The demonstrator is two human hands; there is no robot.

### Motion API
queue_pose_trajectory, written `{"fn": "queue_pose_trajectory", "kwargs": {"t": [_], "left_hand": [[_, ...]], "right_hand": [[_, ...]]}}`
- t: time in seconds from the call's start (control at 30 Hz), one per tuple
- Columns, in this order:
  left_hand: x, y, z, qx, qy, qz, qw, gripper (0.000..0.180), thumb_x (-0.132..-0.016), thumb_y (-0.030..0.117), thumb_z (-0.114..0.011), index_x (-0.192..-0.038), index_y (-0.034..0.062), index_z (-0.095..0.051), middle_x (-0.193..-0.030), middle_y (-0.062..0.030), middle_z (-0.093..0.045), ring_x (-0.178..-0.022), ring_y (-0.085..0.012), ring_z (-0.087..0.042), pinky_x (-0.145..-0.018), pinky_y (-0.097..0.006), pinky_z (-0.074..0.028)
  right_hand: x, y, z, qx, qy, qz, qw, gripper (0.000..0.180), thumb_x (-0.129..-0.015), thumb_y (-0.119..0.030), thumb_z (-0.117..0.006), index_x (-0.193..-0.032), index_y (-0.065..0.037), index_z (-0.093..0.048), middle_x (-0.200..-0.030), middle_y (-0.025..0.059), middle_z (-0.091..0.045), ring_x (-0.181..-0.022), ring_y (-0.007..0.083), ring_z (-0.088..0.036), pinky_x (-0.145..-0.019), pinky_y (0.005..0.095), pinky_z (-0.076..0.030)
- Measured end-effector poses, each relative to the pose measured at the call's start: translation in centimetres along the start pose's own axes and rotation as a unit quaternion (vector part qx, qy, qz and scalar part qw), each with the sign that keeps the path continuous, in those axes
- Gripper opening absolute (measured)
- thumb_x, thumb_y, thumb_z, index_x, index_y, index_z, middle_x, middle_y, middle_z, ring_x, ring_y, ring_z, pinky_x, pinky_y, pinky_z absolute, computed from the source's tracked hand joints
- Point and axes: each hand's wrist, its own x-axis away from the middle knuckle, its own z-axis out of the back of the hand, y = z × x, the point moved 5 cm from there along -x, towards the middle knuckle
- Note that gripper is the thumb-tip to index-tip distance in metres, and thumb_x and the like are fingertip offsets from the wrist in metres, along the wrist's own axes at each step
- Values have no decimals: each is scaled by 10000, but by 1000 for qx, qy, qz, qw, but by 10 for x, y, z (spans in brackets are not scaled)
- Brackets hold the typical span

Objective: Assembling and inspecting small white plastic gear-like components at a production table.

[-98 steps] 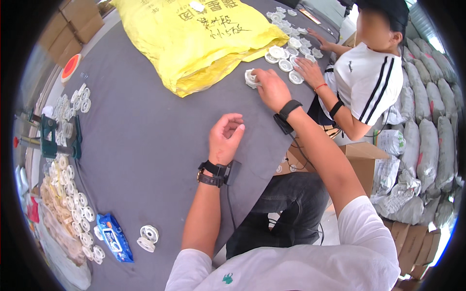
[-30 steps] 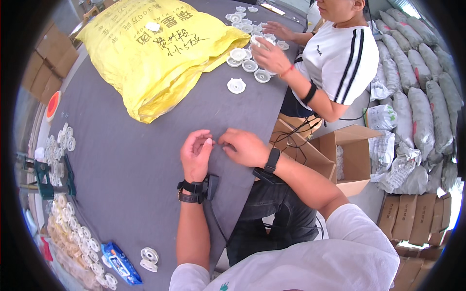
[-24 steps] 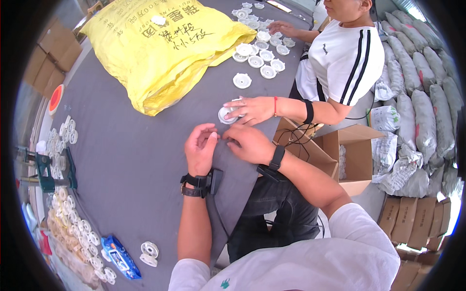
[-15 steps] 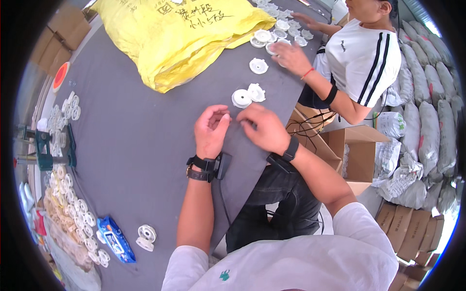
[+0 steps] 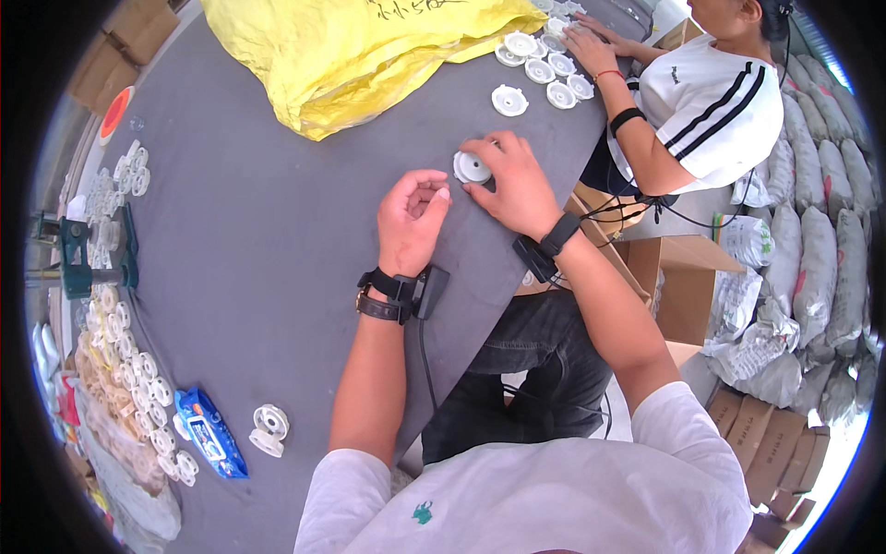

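My right hand (image 5: 515,187) reaches over a white round plastic part (image 5: 469,168) on the grey table, thumb and fingers closed about its rim. The part is a flat ring-shaped disc with a small centre hole. A second white part beneath the fingers is mostly hidden. Just left of it, my left hand (image 5: 413,217) hovers with curled fingers and the thumb drawn toward them; nothing shows in it. Each wrist wears a black strap with a dark box. Farther off, a lone white part (image 5: 508,101) lies on the table.
A yellow sack (image 5: 360,55) covers the far table. A co-worker (image 5: 711,102) handles more white parts (image 5: 551,66) at the far right. At left are a green clamp (image 5: 78,257), many white rings (image 5: 143,379), a blue wipes pack (image 5: 212,434) and two white parts (image 5: 270,422). An open carton (image 5: 678,286) stands right.
My right hand has moved forward and onto the white parts. My left hand stays beside it, slightly shifted. The co-worker's hands have drawn back to the far pile. The view has shifted a little.
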Motion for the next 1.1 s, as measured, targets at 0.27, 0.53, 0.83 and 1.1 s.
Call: {"fn": "queue_pose_trajectory", "kwargs": {"t": [0.27, 0.53, 0.83, 1.1], "left_hand": [[3, 5, 2, -32, -15, -1, 999, 232, -1005, 69, -668, -1224, -7, -664, -1121, -84, -710, -990, -154, -695, -857, -303, -571], [6, 16, -19, 44, -54, -45, 997, 237, -1028, 87, -664, -1241, -8, -624, -1131, -83, -726, -1005, -134, -689, -849, -302, -569], [6, 9, -2, -3, 23, -13, 1000, 214, -1093, 184, -581, -1066, -11, -666, -856, -24, -691, -748, -83, -646, -661, -251, -539], [1, 11, -9, 67, -13, -15, 998, 290, -1109, 236, -547, -1097, -26, -671, -859, -68, -699, -717, -129, -667, -658, -278, -550]], "right_hand": [[17, -20, 45, -82, 6, -20, 996, 509, -743, -114, -874, -1216, -119, -685, -1133, 138, -630, -1053, 368, -650, -908, 439, -546], [19, -66, 40, 12, 36, 23, 999, 475, -717, -89, -860, -1159, -117, -688, -1098, 123, -616, -1012, 347, -656, -816, 448, -569], [22, -67, 29, -7, 36, 30, 999, 454, -712, -107, -869, -1128, -127, -686, -1092, 118, -608, -1003, 337, -655, -802, 446, -569], [28, -49, 55, -17, 20, -9, 1000, 479, -730, -129, -872, -1165, -121, -671, -1094, 134, -620, -1009, 367, -654, -840, 452, -552]]}}
